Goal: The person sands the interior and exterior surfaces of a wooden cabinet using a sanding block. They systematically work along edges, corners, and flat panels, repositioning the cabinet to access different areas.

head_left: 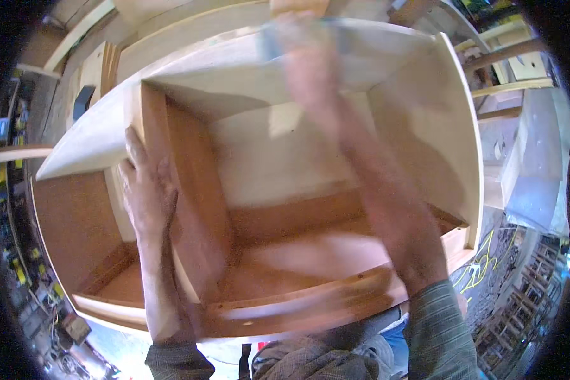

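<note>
A large pale wooden cabinet box (253, 174) lies in front of me with its open side up, split by a reddish-brown upright divider (193, 183). My left hand (147, 187) rests on the divider's edge, thumb and fingers wrapped around it. Across the cabinet, my right hand (307, 60) is smeared by motion at the far top panel (221, 57). Something bluish-green and block-like (271, 43) shows on both sides of that hand, pressed to the panel; its exact kind is blurred.
A wooden rail (310, 304) runs along the cabinet's near side, close to my body. Boards (98, 69) and a small dark block (83, 101) lie beyond at the far left. At right are wooden frames (506, 69), translucent sheeting (538, 164) and a yellow cord (484, 263) on the floor.
</note>
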Motion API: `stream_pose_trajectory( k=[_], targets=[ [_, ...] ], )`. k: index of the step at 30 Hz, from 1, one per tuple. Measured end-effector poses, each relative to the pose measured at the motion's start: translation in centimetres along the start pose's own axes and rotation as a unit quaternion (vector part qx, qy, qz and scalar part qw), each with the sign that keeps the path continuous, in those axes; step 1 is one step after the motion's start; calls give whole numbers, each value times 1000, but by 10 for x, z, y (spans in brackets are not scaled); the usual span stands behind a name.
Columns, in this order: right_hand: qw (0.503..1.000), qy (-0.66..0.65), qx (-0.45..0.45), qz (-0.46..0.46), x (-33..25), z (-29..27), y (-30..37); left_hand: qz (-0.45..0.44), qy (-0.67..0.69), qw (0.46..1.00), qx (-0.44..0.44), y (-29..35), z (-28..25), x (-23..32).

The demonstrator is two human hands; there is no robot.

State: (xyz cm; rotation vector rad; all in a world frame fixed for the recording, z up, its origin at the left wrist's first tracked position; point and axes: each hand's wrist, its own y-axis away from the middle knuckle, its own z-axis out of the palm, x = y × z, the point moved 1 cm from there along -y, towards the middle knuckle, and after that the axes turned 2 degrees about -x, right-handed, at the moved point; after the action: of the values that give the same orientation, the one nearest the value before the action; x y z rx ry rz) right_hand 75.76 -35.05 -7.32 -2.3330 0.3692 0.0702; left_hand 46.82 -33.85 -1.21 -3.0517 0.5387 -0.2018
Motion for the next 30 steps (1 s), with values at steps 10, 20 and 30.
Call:
stream_pose_trajectory(
  k=[10,20,30],
  targets=[
    [998,-53,-18,-13,63,-16,2,-28,17,999,-16,-2,-7,5],
    [993,50,-41,-95,97,-59,-9,31,24,999,21,-3,9,-8],
    [983,126,-128,-46,85,-79,-7,2,73,997,-16,-2,1,-5]
  ],
)
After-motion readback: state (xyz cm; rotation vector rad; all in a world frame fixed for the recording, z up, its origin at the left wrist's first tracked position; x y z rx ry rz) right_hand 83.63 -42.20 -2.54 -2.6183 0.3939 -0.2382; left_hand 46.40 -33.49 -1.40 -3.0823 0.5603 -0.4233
